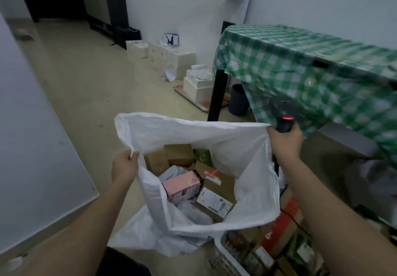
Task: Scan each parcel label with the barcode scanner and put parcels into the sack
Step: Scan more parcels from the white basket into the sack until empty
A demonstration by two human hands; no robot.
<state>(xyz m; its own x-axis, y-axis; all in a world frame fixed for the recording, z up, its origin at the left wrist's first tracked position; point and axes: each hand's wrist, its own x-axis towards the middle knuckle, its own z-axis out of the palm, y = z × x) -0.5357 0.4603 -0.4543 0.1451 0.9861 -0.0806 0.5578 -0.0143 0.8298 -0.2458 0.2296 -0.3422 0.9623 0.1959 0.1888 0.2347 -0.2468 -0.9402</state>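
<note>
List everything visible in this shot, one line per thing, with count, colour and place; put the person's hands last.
sack: one, white, centre, held open at its rim
parcels in the sack: several, brown cardboard, plus one pink box and one white box
barcode scanner: one, black with a red light, right of the sack
table: one, green checked cloth, black leg, upper right
bin: one, dark, under the table
white boxes: several, stacked on the floor along the far wall
basket: one, white, bottom right, holding more parcels
left hand: pinches the sack's left rim
right hand: grips the scanner and the sack's right rim
</note>
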